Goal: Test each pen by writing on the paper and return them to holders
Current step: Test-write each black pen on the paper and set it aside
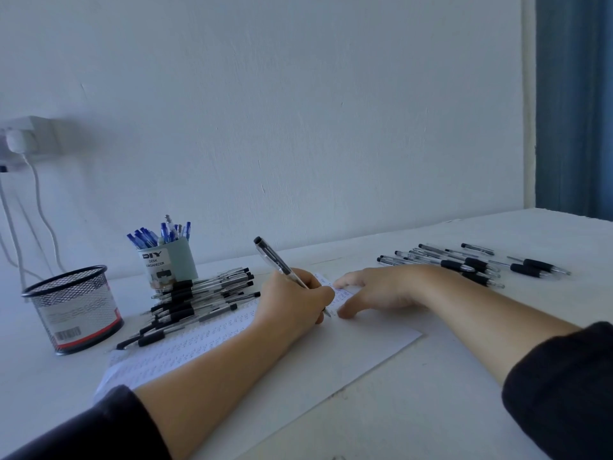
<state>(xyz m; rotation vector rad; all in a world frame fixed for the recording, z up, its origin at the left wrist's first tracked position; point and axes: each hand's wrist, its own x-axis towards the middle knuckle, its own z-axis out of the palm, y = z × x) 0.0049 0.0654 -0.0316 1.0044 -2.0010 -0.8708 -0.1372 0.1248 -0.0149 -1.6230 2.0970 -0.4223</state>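
**Left hand tests a black pen on the sheet**

The black pen (285,270) is pinched in the curled fingers of the left hand (292,303), tip on the paper (298,363), probably writing. The right hand (374,288) lies flat with spread fingers, so the sheet does not slide. A pile of black pens (195,300) lies beside the mesh holder (74,310); more pens (471,263) wait at the right on the table (464,376).

pen in use (282,265): black-capped, tilted, tip on paper
paper (298,360): white, flat, rows of scribbles
mesh holder (74,310): upright, far left
blue holder (170,260): full of blue pens
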